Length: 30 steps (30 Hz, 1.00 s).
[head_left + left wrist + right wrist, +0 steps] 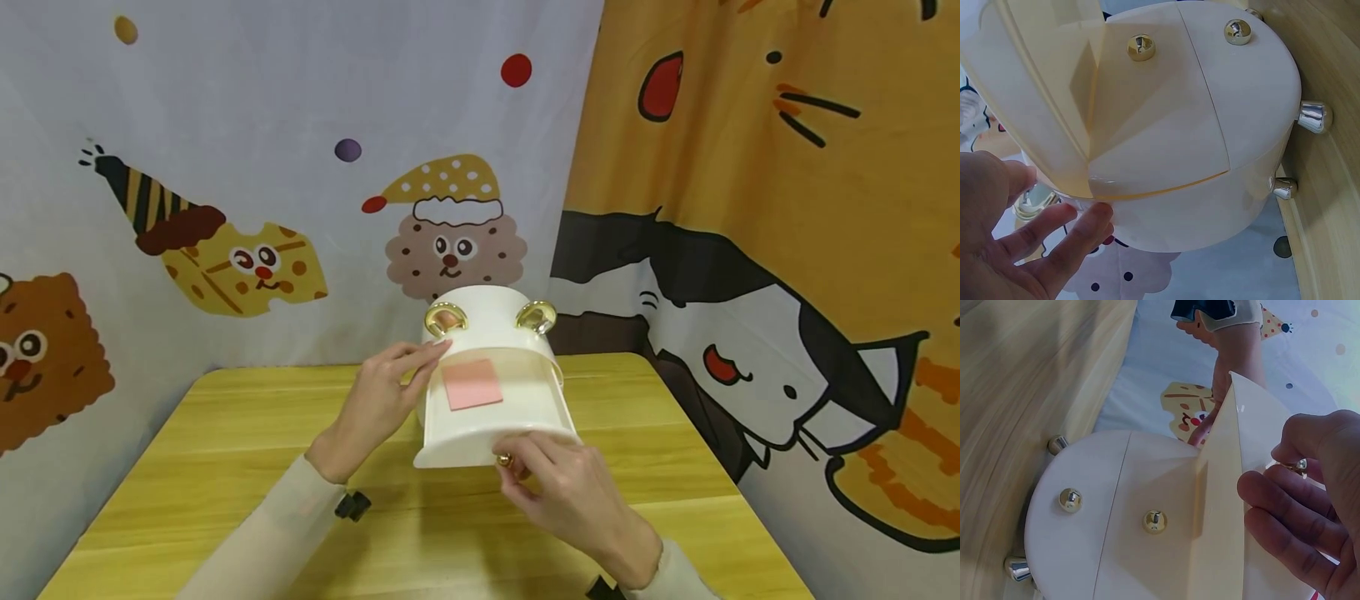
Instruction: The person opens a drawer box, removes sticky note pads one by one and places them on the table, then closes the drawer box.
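A white rounded desktop drawer cabinet (483,310) with two gold ear-shaped rings on top stands on the table. Its top drawer (450,451) is pulled out towards me, and a pink square of paper (472,385) lies inside it. My right hand (558,487) pinches the gold knob (1300,466) on that drawer's front between thumb and index finger. At the cabinet's left side, my left hand (381,398) rests its extended fingertips against the white wall. Below, the middle drawer (1166,106) and bottom drawer (1254,87) are closed, each with a gold knob.
The light wooden table (292,433) extends on both sides of the cabinet. Short metallic feet (1314,117) hold the cabinet off the tabletop. Behind the table hangs a pale curtain (285,100) with cartoon prints, and an orange one (735,167) hangs to the right.
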Tool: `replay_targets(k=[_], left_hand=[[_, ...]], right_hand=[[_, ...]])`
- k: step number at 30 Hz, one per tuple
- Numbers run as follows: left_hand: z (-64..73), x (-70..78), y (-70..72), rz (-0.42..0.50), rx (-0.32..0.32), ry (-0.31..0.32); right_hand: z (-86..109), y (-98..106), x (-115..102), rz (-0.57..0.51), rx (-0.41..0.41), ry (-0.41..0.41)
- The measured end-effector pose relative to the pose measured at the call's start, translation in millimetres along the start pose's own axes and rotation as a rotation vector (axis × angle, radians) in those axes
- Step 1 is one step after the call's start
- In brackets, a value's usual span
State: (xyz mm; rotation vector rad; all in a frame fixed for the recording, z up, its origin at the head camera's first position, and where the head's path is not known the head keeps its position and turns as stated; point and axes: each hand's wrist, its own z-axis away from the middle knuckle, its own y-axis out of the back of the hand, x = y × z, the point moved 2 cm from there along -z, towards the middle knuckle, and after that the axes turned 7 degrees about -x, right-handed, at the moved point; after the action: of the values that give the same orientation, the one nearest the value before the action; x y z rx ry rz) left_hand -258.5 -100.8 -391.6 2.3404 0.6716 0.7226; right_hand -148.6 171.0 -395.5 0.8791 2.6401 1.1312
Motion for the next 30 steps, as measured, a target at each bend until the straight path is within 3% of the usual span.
replay_targets(k=[30], left_hand=[[0.8, -1.3, -1.7, 0.013, 0.004, 0.016]], right_hand=[[11.8, 0, -3, 0.01, 0.0, 0.078]])
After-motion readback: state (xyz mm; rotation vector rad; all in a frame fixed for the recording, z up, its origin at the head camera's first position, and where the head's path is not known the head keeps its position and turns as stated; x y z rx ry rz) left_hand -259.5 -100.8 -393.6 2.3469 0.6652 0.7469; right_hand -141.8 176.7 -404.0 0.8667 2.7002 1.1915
